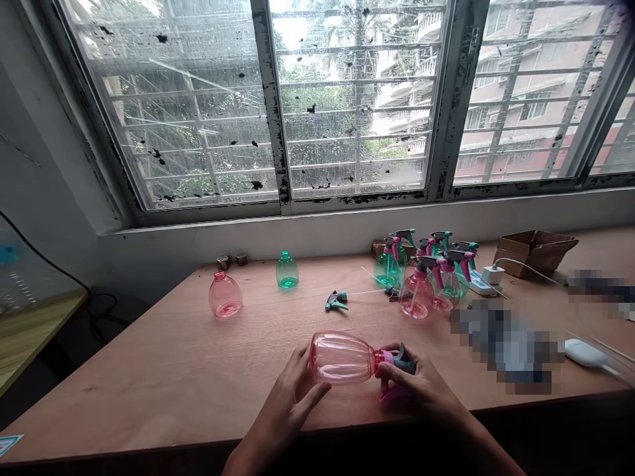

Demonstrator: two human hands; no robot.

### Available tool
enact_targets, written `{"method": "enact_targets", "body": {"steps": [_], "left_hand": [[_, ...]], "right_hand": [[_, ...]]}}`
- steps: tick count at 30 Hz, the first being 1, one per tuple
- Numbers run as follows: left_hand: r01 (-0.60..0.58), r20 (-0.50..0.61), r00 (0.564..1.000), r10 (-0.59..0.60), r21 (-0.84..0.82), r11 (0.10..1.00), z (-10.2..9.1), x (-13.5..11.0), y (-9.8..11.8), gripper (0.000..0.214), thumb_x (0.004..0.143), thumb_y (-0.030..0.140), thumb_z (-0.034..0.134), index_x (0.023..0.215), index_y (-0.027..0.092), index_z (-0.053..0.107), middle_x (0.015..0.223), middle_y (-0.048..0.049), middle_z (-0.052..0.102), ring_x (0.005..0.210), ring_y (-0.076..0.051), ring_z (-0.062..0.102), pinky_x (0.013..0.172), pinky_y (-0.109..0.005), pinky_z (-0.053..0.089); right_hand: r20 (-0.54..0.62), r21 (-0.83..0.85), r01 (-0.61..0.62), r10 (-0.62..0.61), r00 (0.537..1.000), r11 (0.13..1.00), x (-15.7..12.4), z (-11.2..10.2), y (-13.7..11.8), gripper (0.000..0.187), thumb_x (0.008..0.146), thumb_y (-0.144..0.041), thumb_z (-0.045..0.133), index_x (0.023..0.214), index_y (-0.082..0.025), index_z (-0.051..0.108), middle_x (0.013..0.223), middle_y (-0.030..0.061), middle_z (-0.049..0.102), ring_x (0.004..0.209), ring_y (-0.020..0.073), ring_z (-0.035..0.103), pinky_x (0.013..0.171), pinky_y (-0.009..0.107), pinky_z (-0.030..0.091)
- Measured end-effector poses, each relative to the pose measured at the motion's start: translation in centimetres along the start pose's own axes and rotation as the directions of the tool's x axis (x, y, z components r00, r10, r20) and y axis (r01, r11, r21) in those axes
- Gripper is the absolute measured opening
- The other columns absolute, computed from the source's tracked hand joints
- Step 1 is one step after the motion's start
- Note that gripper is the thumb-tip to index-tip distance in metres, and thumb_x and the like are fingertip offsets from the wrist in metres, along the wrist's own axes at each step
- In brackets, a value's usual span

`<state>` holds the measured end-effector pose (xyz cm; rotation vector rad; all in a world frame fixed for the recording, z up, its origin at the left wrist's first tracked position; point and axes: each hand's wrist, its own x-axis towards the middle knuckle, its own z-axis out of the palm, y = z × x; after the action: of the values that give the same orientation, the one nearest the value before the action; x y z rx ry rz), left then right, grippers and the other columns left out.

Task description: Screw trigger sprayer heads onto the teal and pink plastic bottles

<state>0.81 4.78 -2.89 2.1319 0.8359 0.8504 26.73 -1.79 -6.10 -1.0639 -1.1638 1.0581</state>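
Observation:
A pink see-through spray bottle (342, 357) lies on its side just above the near edge of the wooden table (163, 370). My left hand (294, 396) wraps its fingers around the bottle's round body. My right hand (421, 387) is closed on the bottle's pink and grey spray head (397, 362) at the neck. A loose teal and grey spray head (336, 301) with a thin tube lies further back on the table.
A pink bottle (225, 295) and a green bottle (287, 271) without heads stand at the back left. Several finished spray bottles (426, 274) cluster at the back right by a power strip (483, 281) and cardboard box (536, 250). A window runs behind.

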Motion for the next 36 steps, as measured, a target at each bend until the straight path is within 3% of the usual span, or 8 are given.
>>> {"method": "enact_targets", "body": {"steps": [7,13,16,21,26,29,33,36], "left_hand": [[0.067,0.053,0.997,-0.06,-0.156,0.985,0.0,-0.3,0.4,0.065,0.092,0.042,0.06,0.149,0.024,0.035,0.152,-0.0083,0.046,0.139,-0.029,0.043,0.118,-0.044,0.033],[0.056,0.032,0.998,-0.054,-0.048,0.997,0.0,-0.2,0.1,0.066,0.088,0.04,0.066,0.147,0.028,0.04,0.154,-0.0062,0.043,0.144,-0.031,0.035,0.122,-0.046,0.024],[0.033,0.015,0.999,-0.032,-0.074,0.997,0.1,-0.3,0.0,0.07,0.09,0.034,0.065,0.151,0.03,0.031,0.156,-0.0052,0.04,0.144,-0.029,0.035,0.123,-0.046,0.022],[0.092,0.065,0.995,-0.08,-0.206,0.974,0.1,-0.5,-0.3,0.075,0.088,0.035,0.067,0.152,0.026,0.028,0.153,-0.0108,0.043,0.138,-0.03,0.044,0.118,-0.047,0.033],[0.046,0.015,0.999,-0.045,-0.038,0.998,0.2,-0.4,-1.0,0.082,0.083,0.033,0.073,0.152,0.029,0.028,0.157,-0.0087,0.036,0.146,-0.032,0.031,0.122,-0.047,0.024],[0.006,-0.004,1.0,-0.006,-0.01,1.0,0.4,-0.6,-1.3,0.08,0.089,0.033,0.067,0.154,0.034,0.021,0.159,-0.0048,0.033,0.147,-0.029,0.029,0.123,-0.046,0.022],[0.059,0.028,0.998,-0.058,-0.036,0.998,0.4,-0.7,-1.7,0.091,0.086,0.04,0.07,0.156,0.032,0.012,0.161,-0.0071,0.03,0.146,-0.03,0.031,0.121,-0.047,0.024],[0.095,0.008,0.995,-0.095,-0.013,0.995,0.2,-0.6,-1.7,0.088,0.085,0.042,0.07,0.155,0.027,0.019,0.159,-0.0102,0.032,0.147,-0.031,0.029,0.122,-0.047,0.023]], "right_hand": [[0.009,0.042,0.002,-0.002,1.0,0.999,-0.2,0.1,-0.1,0.038,0.081,-0.044,0.079,0.097,-0.016,0.06,0.067,0.001,0.072,0.058,0.0172,0.067,0.054,0.025,0.055],[0.003,0.033,0.009,-0.009,1.0,0.999,-0.1,0.0,-0.1,0.034,0.083,-0.042,0.077,0.097,-0.016,0.06,0.066,0.0011,0.072,0.057,0.0159,0.068,0.054,0.023,0.053],[0.003,0.04,0.008,-0.008,1.0,0.999,0.0,0.1,0.0,0.035,0.082,-0.042,0.078,0.097,-0.016,0.06,0.067,0.0015,0.072,0.058,0.0161,0.067,0.054,0.023,0.054],[0.033,0.035,-0.006,0.005,0.999,0.999,-0.2,0.2,0.0,0.038,0.081,-0.044,0.079,0.097,-0.016,0.06,0.065,0.0005,0.071,0.057,0.0165,0.066,0.053,0.026,0.057],[0.043,0.025,-0.019,0.018,0.999,1.0,0.0,0.0,0.0,0.038,0.081,-0.046,0.078,0.096,-0.016,0.06,0.065,0.0009,0.071,0.055,0.0166,0.066,0.051,0.026,0.057],[0.029,0.032,-0.007,0.006,1.0,0.999,0.1,0.0,0.0,0.037,0.08,-0.045,0.079,0.094,-0.016,0.061,0.068,0.0009,0.07,0.057,0.017,0.067,0.052,0.026,0.057],[0.027,0.034,0.0,-0.001,1.0,0.999,0.0,0.1,0.0,0.037,0.08,-0.044,0.079,0.096,-0.015,0.061,0.068,0.001,0.071,0.059,0.0172,0.067,0.054,0.026,0.057],[0.031,0.026,-0.012,0.011,0.999,1.0,-0.2,0.1,-0.1,0.036,0.081,-0.043,0.079,0.096,-0.015,0.061,0.066,0.0011,0.071,0.058,0.0166,0.067,0.053,0.025,0.056]]}}
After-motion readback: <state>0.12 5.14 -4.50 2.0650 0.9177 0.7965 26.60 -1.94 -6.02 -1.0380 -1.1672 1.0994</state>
